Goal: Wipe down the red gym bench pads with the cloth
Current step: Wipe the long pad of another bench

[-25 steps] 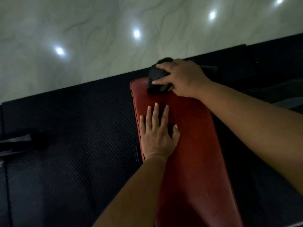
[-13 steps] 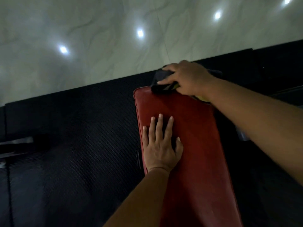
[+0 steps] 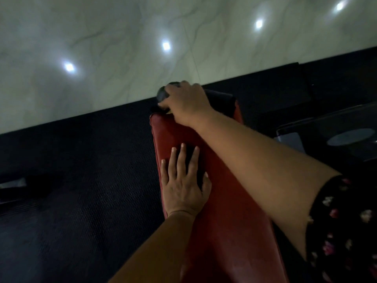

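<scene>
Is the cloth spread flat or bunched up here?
Bunched. The cloth shows as a dark rounded wad bulging from under the right hand, whose fingers curl over it at the far end of the red bench pad.

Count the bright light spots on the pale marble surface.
4 light spots on the marble surface: one far left, one centre, one right of centre, one top right. Others may lie outside the frame.

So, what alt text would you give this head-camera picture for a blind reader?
A person's right hand grips a dark cloth at the far end of a red bench pad; the left hand rests flat on it.
</scene>
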Available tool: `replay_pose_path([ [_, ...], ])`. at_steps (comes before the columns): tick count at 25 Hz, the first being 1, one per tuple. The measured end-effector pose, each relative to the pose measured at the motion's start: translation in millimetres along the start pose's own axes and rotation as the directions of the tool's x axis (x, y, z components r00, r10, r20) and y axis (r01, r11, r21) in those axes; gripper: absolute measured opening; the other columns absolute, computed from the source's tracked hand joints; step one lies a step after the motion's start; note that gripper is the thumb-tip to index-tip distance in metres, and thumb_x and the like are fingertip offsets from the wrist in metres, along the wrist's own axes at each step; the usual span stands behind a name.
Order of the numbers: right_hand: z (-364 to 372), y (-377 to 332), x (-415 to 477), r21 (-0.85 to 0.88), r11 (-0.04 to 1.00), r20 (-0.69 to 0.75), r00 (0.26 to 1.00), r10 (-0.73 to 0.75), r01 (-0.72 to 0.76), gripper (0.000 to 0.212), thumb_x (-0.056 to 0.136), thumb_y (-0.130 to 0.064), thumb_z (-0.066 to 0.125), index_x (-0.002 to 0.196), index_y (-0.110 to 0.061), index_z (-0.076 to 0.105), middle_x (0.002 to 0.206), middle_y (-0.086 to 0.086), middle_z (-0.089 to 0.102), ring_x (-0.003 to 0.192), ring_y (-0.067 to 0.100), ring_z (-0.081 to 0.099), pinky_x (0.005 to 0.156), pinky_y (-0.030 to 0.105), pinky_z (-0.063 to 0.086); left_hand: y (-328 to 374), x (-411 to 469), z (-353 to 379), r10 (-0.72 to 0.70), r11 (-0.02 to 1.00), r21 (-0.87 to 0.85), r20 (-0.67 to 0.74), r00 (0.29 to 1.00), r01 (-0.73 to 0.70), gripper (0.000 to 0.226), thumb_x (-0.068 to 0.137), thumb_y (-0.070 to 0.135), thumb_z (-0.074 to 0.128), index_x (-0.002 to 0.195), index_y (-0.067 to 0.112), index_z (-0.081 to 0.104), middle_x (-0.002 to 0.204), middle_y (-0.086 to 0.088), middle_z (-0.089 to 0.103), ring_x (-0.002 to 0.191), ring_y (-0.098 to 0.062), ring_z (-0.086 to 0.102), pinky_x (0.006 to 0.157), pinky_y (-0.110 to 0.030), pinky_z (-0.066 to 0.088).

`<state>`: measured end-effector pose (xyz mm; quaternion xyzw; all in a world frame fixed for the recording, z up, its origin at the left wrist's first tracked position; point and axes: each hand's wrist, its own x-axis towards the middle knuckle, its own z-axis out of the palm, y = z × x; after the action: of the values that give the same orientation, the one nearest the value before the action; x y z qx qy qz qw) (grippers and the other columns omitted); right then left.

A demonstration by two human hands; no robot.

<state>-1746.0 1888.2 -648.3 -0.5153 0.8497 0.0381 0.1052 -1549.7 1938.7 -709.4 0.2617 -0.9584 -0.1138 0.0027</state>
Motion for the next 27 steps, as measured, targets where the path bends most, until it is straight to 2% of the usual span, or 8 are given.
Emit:
replay_pose_path([
  [4, 8, 81, -41, 0.099, 0.960, 0.055, 0.965, 0.257, -0.262, 0.049, 0.094, -0.020, 0.054, 0.137, -0.042, 0.050, 0.150, 0.000, 0.034, 0.126, 0.034, 0.039, 0.097, 0.046, 0.038, 2, 2, -6, -0.018, 0.999, -0.035, 0.010, 1.000, 0.018, 0.063, 0.090, 0.050, 0.036, 0.149, 0.029, 0.038, 0.156, -0.003, 0.034, 0.146, -0.024, 0.022, 0.120, -0.046, 0.010],
  [9, 22, 92, -105, 0.400, 0.852, 0.028, 0.934, 0.355, -0.336, 0.068, 0.089, -0.010, 0.059, 0.144, -0.046, 0.039, 0.159, 0.002, 0.018, 0.132, 0.034, 0.032, 0.110, 0.044, 0.034, 28, 24, -35, -0.216, 0.923, -0.325, 0.010, 0.976, 0.208, 0.053, 0.090, 0.044, 0.034, 0.142, 0.037, 0.046, 0.150, 0.011, 0.041, 0.141, -0.010, 0.025, 0.120, -0.035, -0.004],
  [11, 30, 93, -129, 0.558, 0.731, 0.050, 0.896, 0.442, -0.392, 0.072, 0.088, -0.008, 0.060, 0.144, -0.045, 0.036, 0.158, 0.005, 0.021, 0.134, 0.033, 0.036, 0.111, 0.040, 0.034, 53, 54, -36, -0.054, 0.967, -0.248, 0.038, 0.998, 0.062, 0.052, 0.098, 0.041, 0.033, 0.149, 0.033, 0.035, 0.158, 0.008, 0.030, 0.148, -0.012, 0.015, 0.119, -0.037, -0.011],
  [13, 39, 93, -159, 0.727, 0.513, 0.164, 0.841, 0.515, -0.456, 0.072, 0.087, -0.008, 0.059, 0.143, -0.047, 0.037, 0.154, 0.004, 0.027, 0.134, 0.029, 0.039, 0.110, 0.038, 0.035, 74, 79, -25, 0.128, 0.986, -0.125, 0.134, 0.983, -0.112, 0.055, 0.103, 0.043, 0.026, 0.155, 0.030, 0.018, 0.164, 0.005, 0.013, 0.151, -0.013, 0.000, 0.119, -0.040, -0.013],
  [16, 58, 79, -198, 0.819, 0.300, 0.256, 0.780, 0.571, -0.489, 0.070, 0.086, -0.009, 0.059, 0.141, -0.048, 0.039, 0.147, 0.002, 0.037, 0.129, 0.022, 0.043, 0.105, 0.030, 0.037, 76, 87, -1, 0.186, 0.978, 0.064, 0.174, 0.967, -0.199, 0.060, 0.102, 0.051, 0.008, 0.156, 0.029, -0.002, 0.164, 0.005, -0.007, 0.150, -0.014, -0.012, 0.120, -0.044, -0.013],
  [19, 69, 89, -179, 0.839, 0.260, 0.257, 0.770, 0.584, -0.478, 0.067, 0.084, -0.008, 0.058, 0.139, -0.046, 0.045, 0.144, 0.000, 0.045, 0.128, 0.020, 0.046, 0.104, 0.027, 0.038, 74, 87, 8, 0.187, 0.973, 0.105, 0.144, 0.972, -0.203, 0.065, 0.097, 0.052, 0.000, 0.156, 0.026, -0.004, 0.164, 0.004, -0.006, 0.150, -0.016, -0.011, 0.119, -0.044, -0.014],
  [24, 71, 113, -128, 0.812, 0.338, 0.234, 0.795, 0.560, -0.477, 0.066, 0.091, -0.012, 0.056, 0.145, -0.043, 0.036, 0.153, 0.004, 0.031, 0.135, 0.025, 0.039, 0.110, 0.032, 0.032, 76, 86, 11, 0.169, 0.980, 0.087, 0.122, 0.978, -0.180, 0.061, 0.097, 0.048, 0.004, 0.152, 0.023, -0.005, 0.164, 0.003, 0.000, 0.151, -0.015, -0.006, 0.121, -0.042, -0.008],
  [27, 79, 103, -163, 0.887, 0.212, 0.255, 0.819, 0.514, -0.409, 0.064, 0.089, -0.008, 0.058, 0.128, -0.056, 0.044, 0.151, 0.000, 0.033, 0.133, 0.020, 0.041, 0.109, 0.031, 0.036, 76, 85, 13, 0.165, 0.981, 0.085, 0.113, 0.980, -0.175, 0.060, 0.097, 0.046, 0.005, 0.151, 0.020, -0.005, 0.164, 0.002, 0.001, 0.150, -0.014, -0.006, 0.121, -0.042, -0.008],
])
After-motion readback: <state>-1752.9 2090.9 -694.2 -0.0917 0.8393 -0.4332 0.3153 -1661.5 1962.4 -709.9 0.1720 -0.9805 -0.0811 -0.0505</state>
